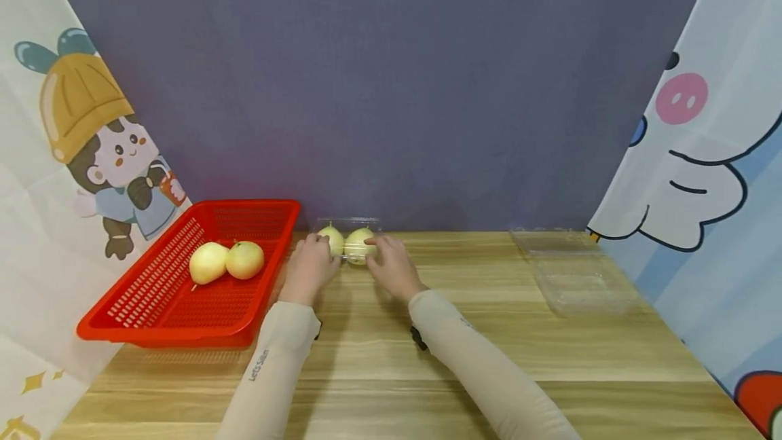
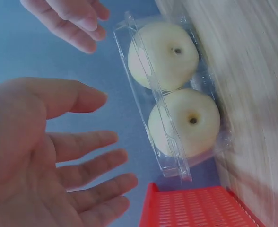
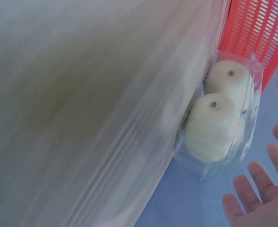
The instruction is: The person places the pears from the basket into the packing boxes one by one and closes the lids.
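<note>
Two pale yellow pears, a left one (image 1: 332,239) and a right one (image 1: 359,247), sit side by side in a clear plastic clamshell box (image 2: 171,171) at the far edge of the table. In the head view, my left hand (image 1: 309,266) is at the box's left end and my right hand (image 1: 394,267) at its right end. Both wrist views show the fingers spread and relaxed, a little apart from the box, holding nothing. Whether the box's lid is fully closed cannot be made out.
On the left stands a red plastic basket (image 1: 250,204) with two more pears (image 1: 208,263) inside, close beside my left forearm. Another clear plastic box (image 1: 580,285) lies with its lid up at the right of the wooden table (image 1: 489,338). A grey backdrop (image 1: 403,87) rises behind.
</note>
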`<action>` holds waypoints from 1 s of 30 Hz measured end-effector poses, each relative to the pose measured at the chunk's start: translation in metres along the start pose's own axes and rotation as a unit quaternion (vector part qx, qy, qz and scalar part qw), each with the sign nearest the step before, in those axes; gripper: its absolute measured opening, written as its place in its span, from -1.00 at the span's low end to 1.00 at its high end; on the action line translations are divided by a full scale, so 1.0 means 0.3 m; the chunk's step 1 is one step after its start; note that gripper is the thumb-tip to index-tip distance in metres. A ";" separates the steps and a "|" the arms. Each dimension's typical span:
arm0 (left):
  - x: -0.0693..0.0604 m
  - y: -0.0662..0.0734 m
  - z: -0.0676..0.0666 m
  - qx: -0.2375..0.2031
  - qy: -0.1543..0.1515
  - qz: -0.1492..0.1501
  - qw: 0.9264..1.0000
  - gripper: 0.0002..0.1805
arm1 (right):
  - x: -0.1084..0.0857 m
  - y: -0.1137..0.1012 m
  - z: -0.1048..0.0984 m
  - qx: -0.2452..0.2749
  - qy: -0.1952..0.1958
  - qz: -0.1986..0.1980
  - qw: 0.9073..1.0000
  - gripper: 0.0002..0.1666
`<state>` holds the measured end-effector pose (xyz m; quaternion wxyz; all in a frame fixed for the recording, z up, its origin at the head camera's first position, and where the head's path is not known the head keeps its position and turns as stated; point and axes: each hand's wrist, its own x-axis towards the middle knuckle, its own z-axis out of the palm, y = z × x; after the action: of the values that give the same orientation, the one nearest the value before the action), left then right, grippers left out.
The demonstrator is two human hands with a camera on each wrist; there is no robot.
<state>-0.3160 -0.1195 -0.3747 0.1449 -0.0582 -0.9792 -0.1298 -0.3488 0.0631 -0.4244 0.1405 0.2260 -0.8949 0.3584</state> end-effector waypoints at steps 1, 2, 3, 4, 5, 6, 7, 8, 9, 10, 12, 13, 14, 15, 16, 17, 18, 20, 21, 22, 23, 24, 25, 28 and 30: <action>-0.002 0.003 -0.001 0.002 0.003 0.005 1.000 -0.53 | -0.004 0.006 -0.006 0.002 -0.001 0.004 1.000 -0.57; -0.004 0.005 0.000 0.004 0.006 0.009 1.000 -0.54 | -0.009 0.012 -0.011 0.001 -0.002 0.008 1.000 -0.58; -0.006 0.006 0.000 0.005 0.011 0.014 1.000 -0.55 | -0.012 0.018 -0.017 -0.001 -0.001 0.011 1.000 -0.58; -0.007 0.007 0.002 0.006 0.017 0.019 1.000 -0.56 | -0.016 0.024 -0.023 -0.006 -0.001 0.012 1.000 -0.59; -0.009 0.008 0.002 0.009 0.024 0.024 0.999 -0.57 | -0.020 0.028 -0.030 -0.009 -0.002 0.014 1.000 -0.60; -0.011 0.009 0.003 0.010 0.029 0.028 0.999 -0.57 | -0.025 0.033 -0.037 -0.012 -0.002 0.015 1.000 -0.61; -0.012 0.009 0.005 0.011 0.036 0.033 0.999 -0.58 | -0.029 0.038 -0.044 -0.015 -0.002 0.015 1.000 -0.61; -0.013 0.010 0.005 0.010 0.039 0.037 0.999 -0.59 | -0.033 0.042 -0.052 -0.020 -0.001 0.014 1.000 -0.61; -0.015 0.011 0.006 0.009 0.044 0.042 0.998 -0.59 | -0.037 0.046 -0.059 -0.023 0.000 0.012 1.000 -0.61; -0.017 0.011 0.008 0.008 0.048 0.048 0.998 -0.60 | -0.042 0.048 -0.067 -0.023 0.001 0.011 1.000 -0.62; -0.020 0.014 0.011 0.001 0.055 0.059 0.997 -0.63 | -0.049 0.052 -0.080 -0.022 0.004 0.006 1.000 -0.64; -0.022 0.015 0.013 -0.003 0.058 0.064 0.996 -0.65 | -0.052 0.053 -0.086 -0.023 0.005 0.005 1.000 -0.66; -0.023 0.016 0.015 -0.004 0.061 0.070 0.996 -0.68 | -0.056 0.055 -0.091 -0.025 0.007 0.004 1.000 -0.69; -0.025 0.017 0.018 -0.007 0.064 0.076 0.995 -0.70 | -0.059 0.055 -0.096 -0.024 0.008 0.002 1.000 -0.72; -0.025 0.018 0.022 -0.010 0.068 0.081 0.994 -0.73 | -0.061 0.056 -0.100 -0.024 0.009 0.002 1.000 -0.76; -0.026 0.020 0.025 -0.013 0.071 0.086 0.994 -0.76 | -0.062 0.058 -0.103 -0.026 0.010 -0.001 1.000 -0.80; -0.026 0.021 0.029 -0.016 0.073 0.089 0.993 -0.78 | -0.065 0.060 -0.107 -0.027 0.011 -0.003 1.000 -0.83; -0.025 0.023 0.037 -0.022 0.077 0.096 0.992 -0.83 | -0.069 0.062 -0.113 -0.028 0.013 -0.008 1.000 -0.88; -0.024 0.025 0.041 -0.026 0.077 0.099 0.992 -0.84 | -0.071 0.063 -0.116 -0.029 0.012 -0.009 0.999 -0.89; -0.023 0.027 0.045 -0.029 0.076 0.102 0.992 -0.86 | -0.073 0.064 -0.120 -0.031 0.012 -0.010 0.999 -0.89; -0.022 0.029 0.048 -0.031 0.074 0.104 0.991 -0.87 | -0.076 0.064 -0.124 -0.031 0.011 -0.011 0.999 -0.88; -0.022 0.031 0.051 -0.036 0.070 0.106 0.991 -0.87 | -0.079 0.065 -0.128 -0.032 0.010 -0.011 0.999 -0.87; -0.022 0.034 0.053 -0.039 0.064 0.107 0.991 -0.87 | -0.081 0.066 -0.132 -0.034 0.008 -0.012 0.999 -0.86; -0.024 0.045 0.057 -0.057 0.042 0.101 0.992 -0.87 | -0.093 0.070 -0.149 -0.042 0.003 -0.010 0.999 -0.81; -0.027 0.053 0.062 -0.072 0.030 0.100 0.992 -0.87 | -0.103 0.075 -0.163 -0.050 -0.002 -0.008 0.999 -0.79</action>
<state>-0.3110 -0.0998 -0.3904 0.1817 -0.1623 -0.9517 -0.1866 -0.3294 0.1214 -0.4157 0.1522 0.2264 -0.9102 0.3116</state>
